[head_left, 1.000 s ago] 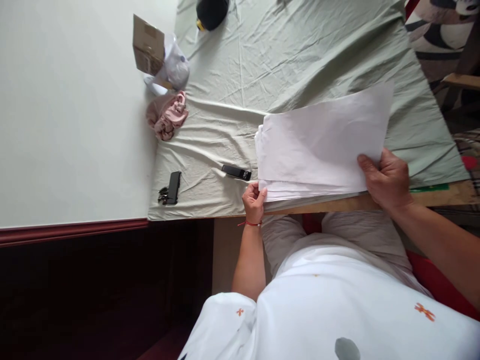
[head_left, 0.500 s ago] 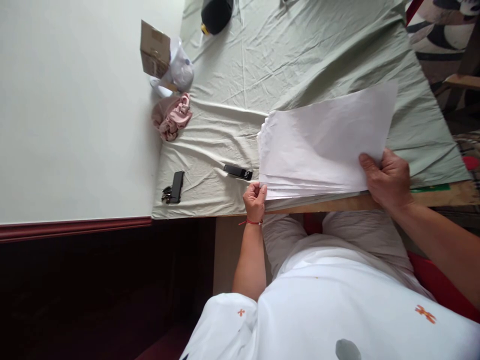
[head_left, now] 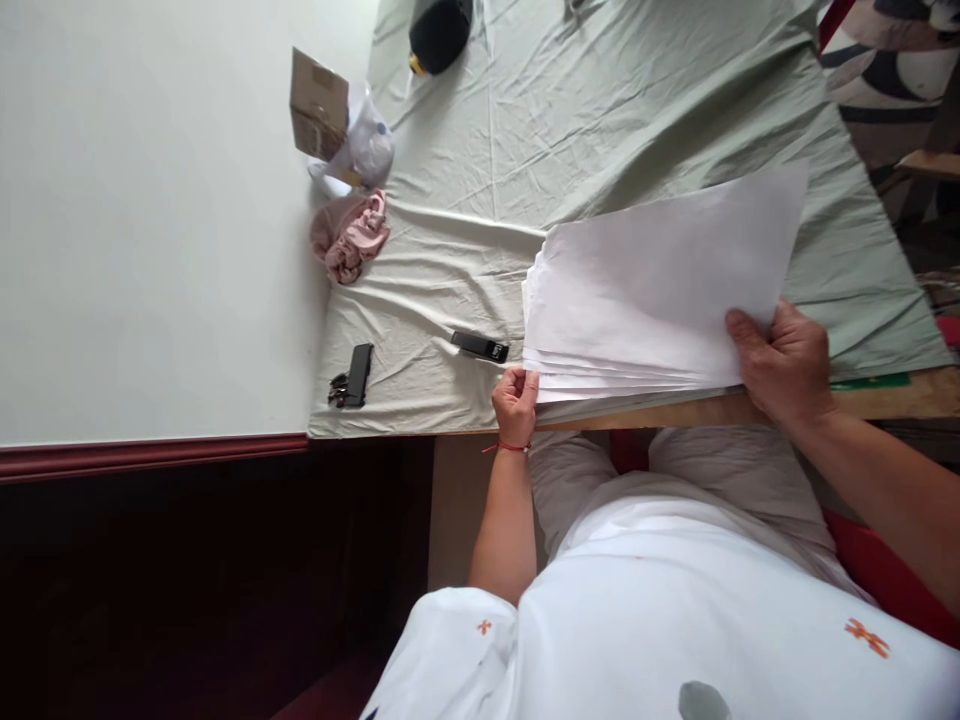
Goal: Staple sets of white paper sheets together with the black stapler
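Observation:
A stack of white paper sheets point(head_left: 645, 290) lies fanned on the pale green cloth point(head_left: 600, 110) near the table's front edge. My left hand point(head_left: 514, 402), with a red thread at the wrist, pinches the near left corner of the sheets. My right hand point(head_left: 784, 364) grips the right end of the stack, thumb on top. A black stapler point(head_left: 480, 347) rests on the cloth just left of the paper.
A black key holder with keys point(head_left: 354, 376) lies at the cloth's left front. A pink cloth bundle point(head_left: 349, 237), a cardboard box point(head_left: 319, 103) with a white bag and a black object point(head_left: 439, 30) sit farther back. A white wall point(head_left: 150, 220) runs along the left.
The stack and both hands keep their grip and have hardly moved; the view has drifted slightly, so everything sits a little to the right.

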### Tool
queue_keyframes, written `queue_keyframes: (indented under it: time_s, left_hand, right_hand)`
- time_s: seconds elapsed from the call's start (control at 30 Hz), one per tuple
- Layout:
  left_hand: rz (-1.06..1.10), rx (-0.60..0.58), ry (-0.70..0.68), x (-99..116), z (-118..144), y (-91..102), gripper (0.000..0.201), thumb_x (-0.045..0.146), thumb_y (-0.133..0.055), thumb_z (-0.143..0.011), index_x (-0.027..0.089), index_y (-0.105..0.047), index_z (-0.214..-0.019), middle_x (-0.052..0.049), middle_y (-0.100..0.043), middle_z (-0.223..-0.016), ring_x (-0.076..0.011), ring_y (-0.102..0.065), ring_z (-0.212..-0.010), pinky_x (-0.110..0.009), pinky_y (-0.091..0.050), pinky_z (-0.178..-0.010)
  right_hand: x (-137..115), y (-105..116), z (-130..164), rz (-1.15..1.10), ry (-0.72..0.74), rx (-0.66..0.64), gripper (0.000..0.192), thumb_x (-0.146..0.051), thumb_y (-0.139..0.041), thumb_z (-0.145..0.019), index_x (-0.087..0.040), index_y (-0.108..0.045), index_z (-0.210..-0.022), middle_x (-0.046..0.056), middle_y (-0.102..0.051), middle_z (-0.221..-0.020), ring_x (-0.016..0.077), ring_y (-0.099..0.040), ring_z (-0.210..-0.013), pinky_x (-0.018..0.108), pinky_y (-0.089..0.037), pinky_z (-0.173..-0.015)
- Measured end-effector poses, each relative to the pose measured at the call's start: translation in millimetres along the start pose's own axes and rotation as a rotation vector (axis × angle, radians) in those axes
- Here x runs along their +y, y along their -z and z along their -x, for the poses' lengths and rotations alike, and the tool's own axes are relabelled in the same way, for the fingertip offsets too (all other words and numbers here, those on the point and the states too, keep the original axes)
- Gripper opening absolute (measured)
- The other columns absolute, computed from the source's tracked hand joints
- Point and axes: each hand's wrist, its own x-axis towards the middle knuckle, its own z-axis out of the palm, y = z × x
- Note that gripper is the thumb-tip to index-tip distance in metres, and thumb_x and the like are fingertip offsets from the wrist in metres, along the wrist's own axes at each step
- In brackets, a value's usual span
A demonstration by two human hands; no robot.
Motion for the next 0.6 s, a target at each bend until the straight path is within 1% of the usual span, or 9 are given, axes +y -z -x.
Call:
queue_keyframes:
  time_s: [0.13,0.4,0.6]
  left_hand:
    - [-0.034,0.008,-0.001,-0.2,-0.9,-0.5,0.040,0.057,-0.075,-0.085,0.019,-0.063,-0.079,0.004,-0.051,-0.067,-0.0103,-0.042,-0.063,-0.024,-0.037,-0.064]
    - [-0.110,0.060,-0.061,-2.4,-2.6,0.5,0.045,0.061,-0.066,-0.092,0.019,-0.062,-0.076,0.003,-0.050,-0.069,-0.0122,-0.044,-0.067,-0.025,-0.036,-0.067]
    - [-0.126,0.065,-0.043,-3.6,-2.6,1.4,0.048,0.064,-0.063,-0.093,0.019,-0.061,-0.075,0.004,-0.049,-0.068,-0.0120,-0.042,-0.066,-0.024,-0.035,-0.066]
  right_hand:
    - [-1.3,0.1,0.1,0.018,-0.025,0.007,0.035,-0.048,-0.067,-0.091,-0.020,-0.077,-0.111,0.007,-0.081,-0.102,0.0249,-0.073,-0.091,0.038,-0.057,-0.085]
    - [-5.5,1.3,1.1,0.047,-0.028,-0.013,0.036,-0.045,-0.067,-0.092,-0.021,-0.078,-0.117,0.007,-0.082,-0.108,0.0268,-0.073,-0.096,0.037,-0.055,-0.084]
    - [-5.0,0.5,1.5,0.053,-0.051,-0.013,0.038,-0.047,-0.067,-0.092,-0.019,-0.078,-0.116,0.008,-0.082,-0.105,0.0267,-0.073,-0.093,0.036,-0.054,-0.080]
